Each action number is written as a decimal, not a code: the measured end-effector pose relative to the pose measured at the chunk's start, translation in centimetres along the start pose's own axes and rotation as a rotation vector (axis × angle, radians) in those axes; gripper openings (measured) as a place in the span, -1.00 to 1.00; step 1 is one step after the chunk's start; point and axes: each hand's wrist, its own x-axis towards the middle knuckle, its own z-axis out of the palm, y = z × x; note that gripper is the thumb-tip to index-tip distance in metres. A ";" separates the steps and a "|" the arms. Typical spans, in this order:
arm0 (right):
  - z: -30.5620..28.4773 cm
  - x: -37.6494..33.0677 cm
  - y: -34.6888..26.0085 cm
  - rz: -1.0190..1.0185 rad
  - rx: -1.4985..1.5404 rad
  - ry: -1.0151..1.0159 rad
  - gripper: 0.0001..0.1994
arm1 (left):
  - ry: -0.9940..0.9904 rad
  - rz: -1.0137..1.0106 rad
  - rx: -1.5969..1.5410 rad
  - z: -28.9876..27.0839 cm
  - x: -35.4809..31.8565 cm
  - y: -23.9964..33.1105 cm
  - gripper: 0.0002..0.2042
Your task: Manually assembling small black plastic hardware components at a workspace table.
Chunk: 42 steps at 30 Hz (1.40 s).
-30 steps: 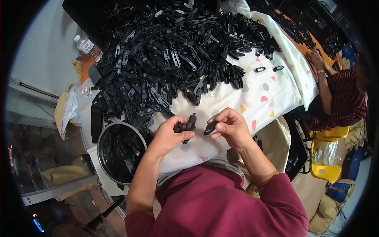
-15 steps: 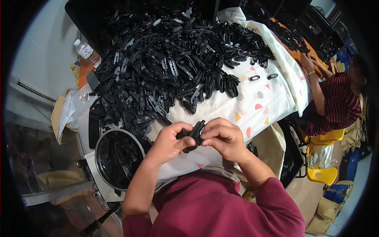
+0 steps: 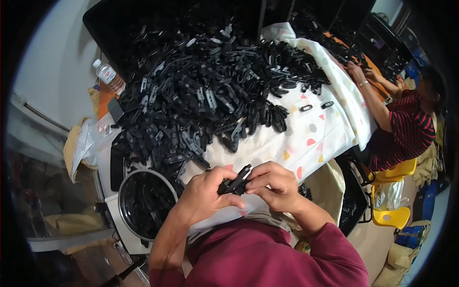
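Your left hand [image 3: 203, 193] and your right hand [image 3: 273, 185] meet close in front of your chest, over the near edge of the white patterned cloth [image 3: 315, 138]. Between them sits a small black plastic clip [image 3: 235, 182], tilted up toward the far right. Your left fingers curl around its lower end, with the thumb pressed across it, and your right fingertips pinch its upper end (the exact join between the parts is hidden by your fingers).

Beyond your hands, a big heap of black clips [image 3: 210, 91] covers most of the far side of the cloth. To your near left stands a round white-rimmed tub [image 3: 125, 189], holding more black pieces. A clear plastic bottle [image 3: 109, 76] lies at the far left beside the heap. Two loose black rings [image 3: 315, 106] lie on the cloth to the right of the heap. At the far right, another person in a striped top [image 3: 406, 129] sits on a yellow chair [image 3: 394, 215], hands at a separate pile.
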 end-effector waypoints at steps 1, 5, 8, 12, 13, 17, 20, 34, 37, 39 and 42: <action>0.1 0.0 0.1 -0.005 -0.022 0.007 -0.83 | -0.037 -0.032 -0.019 -0.1 0.0 -0.1 -0.42; 0.3 -0.4 0.8 0.007 -0.054 0.047 -0.85 | 0.084 0.100 0.111 1.2 0.6 -0.5 -0.43; 1.0 -1.0 1.8 -0.006 0.006 0.030 -0.85 | 0.103 -0.024 0.197 1.6 0.3 0.7 -0.59; 1.2 -0.6 0.6 0.250 0.213 -0.084 -0.64 | 0.110 -0.005 -0.023 1.5 -0.8 -1.4 -0.65; 1.1 -0.2 0.5 0.276 0.258 -0.103 -0.65 | 0.093 -0.035 -0.131 1.6 -1.1 -2.0 -0.67; 1.7 -0.8 0.4 0.098 0.087 -0.139 -0.70 | 0.070 -0.163 -0.145 2.0 -3.9 -5.6 -0.64; 2.6 -1.6 1.0 0.117 0.132 -0.182 -0.74 | -0.123 -0.059 -0.243 2.0 -6.5 -9.4 -0.48; -0.8 -0.5 9.7 0.437 -0.625 -0.008 -0.70 | 0.346 -0.302 0.972 -4.3 -12.0 -4.0 -0.40; -2.0 0.0 11.6 0.489 -0.470 0.050 -0.69 | 0.443 -0.164 0.858 -1.8 -8.9 -4.2 -0.56; -1.1 0.9 11.8 0.452 -0.481 -0.022 -0.67 | 0.421 -0.088 0.720 0.1 -6.2 -4.5 -0.72; 2.0 2.2 11.6 0.183 -0.709 -0.195 -0.70 | 0.300 -0.126 0.618 2.4 -4.0 -5.1 -0.80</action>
